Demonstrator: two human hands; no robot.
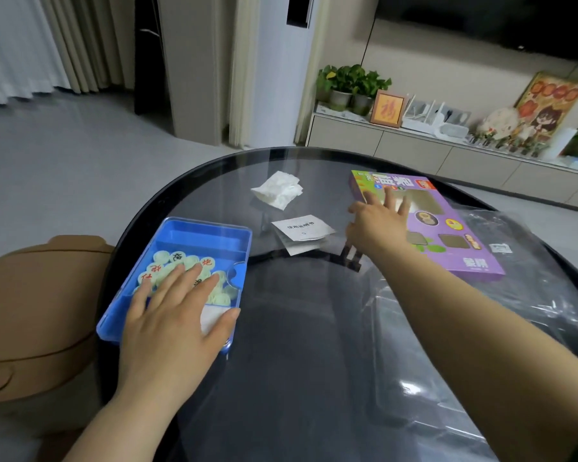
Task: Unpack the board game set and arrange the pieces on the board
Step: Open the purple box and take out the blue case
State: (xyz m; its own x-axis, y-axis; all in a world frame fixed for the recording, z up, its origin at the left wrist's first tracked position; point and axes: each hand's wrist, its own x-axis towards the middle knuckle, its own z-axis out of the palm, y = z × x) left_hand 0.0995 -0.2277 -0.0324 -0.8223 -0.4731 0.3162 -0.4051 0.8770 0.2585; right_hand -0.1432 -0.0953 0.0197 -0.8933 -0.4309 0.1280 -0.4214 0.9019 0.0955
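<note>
A blue plastic case [194, 236] with a clear lid lies on the left of the dark glass table [297, 345]. Inside it are several pale green round pieces [177, 260] marked with red and black characters. My left hand [171, 315] rests flat on the lid with fingers spread and straight. At the right lies a purple game box [447, 228]. My right hand [379, 220] reaches onto the box's left edge, fingers spread and extended over its top. A folded white instruction sheet [301, 228] lies between the case and the box.
A crumpled white tissue [277, 190] lies near the table's far side. Clear plastic wrapping [481, 311] covers the table's right part. A tan seat [30, 311] stands left of the table. A low cabinet [414, 145] with plants and frames lines the far wall.
</note>
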